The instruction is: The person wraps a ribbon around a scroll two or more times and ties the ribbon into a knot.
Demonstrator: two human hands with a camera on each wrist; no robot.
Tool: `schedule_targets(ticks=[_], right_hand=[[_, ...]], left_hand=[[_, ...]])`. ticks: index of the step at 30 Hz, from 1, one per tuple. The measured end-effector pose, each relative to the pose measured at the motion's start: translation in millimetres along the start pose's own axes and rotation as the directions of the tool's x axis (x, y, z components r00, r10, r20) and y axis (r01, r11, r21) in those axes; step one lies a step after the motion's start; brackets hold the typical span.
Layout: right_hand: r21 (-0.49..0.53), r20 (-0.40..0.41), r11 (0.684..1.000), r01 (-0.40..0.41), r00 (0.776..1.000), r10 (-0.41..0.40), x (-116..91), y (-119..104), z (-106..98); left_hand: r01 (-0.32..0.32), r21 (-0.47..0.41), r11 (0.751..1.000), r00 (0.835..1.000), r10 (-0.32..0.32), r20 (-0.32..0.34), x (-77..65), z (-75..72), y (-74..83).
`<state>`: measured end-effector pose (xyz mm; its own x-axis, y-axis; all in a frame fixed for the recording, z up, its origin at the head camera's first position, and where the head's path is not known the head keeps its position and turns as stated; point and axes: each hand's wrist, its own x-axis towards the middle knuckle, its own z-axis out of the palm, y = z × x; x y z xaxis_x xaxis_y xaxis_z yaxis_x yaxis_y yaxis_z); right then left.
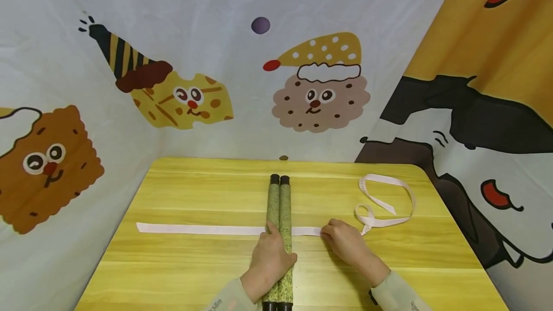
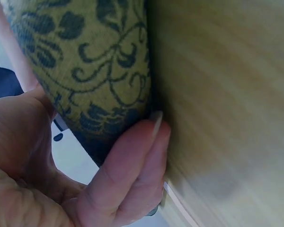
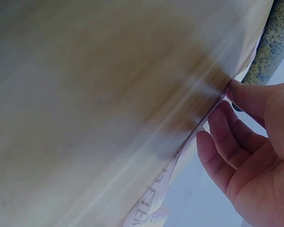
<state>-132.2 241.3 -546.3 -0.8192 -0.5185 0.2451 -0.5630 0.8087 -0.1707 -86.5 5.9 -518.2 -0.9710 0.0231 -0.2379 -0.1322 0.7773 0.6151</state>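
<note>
Two green patterned scrolls with black end caps lie side by side, lengthwise, across a pale pink ribbon. My left hand grips the scrolls below their middle, thumb on the right side. In the left wrist view, its fingertips curl against the edge of a scroll with dark floral print. To the right of the scrolls, my right hand pinches the ribbon between thumb and fingertips. Printed letters show on the ribbon in the right wrist view. Under the scrolls the ribbon is hidden.
The ribbon's loose tail lies in loops at the right of the yellow wood-grain table. A small dark object shows beside the right sleeve. Behind the table hangs a cloth printed with cartoon snacks.
</note>
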Motion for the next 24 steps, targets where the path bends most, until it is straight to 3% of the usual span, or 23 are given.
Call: schedule_targets(ticks=[11,19,24], right_hand=[[0.013,0.015,1.000,-0.019,1.000,0.019,0.0,-1.0,-3.0],[0.033,0.008,0.999,-0.008,1.000,0.008,-0.2,-0.5,-3.6],[0.040,0.020,0.999,-0.013,1.000,0.012,-0.3,-0.7,-3.0]], left_hand=[[-0.079,0.061,0.995,0.997,0.080,-0.009,-0.7,-6.4,-6.2],[-0.160,0.151,0.975,0.972,0.183,-0.150,15.7,-30.0,-25.6],[-0.107,0.262,0.959,0.975,0.153,-0.159,28.5,-45.3,-43.2]])
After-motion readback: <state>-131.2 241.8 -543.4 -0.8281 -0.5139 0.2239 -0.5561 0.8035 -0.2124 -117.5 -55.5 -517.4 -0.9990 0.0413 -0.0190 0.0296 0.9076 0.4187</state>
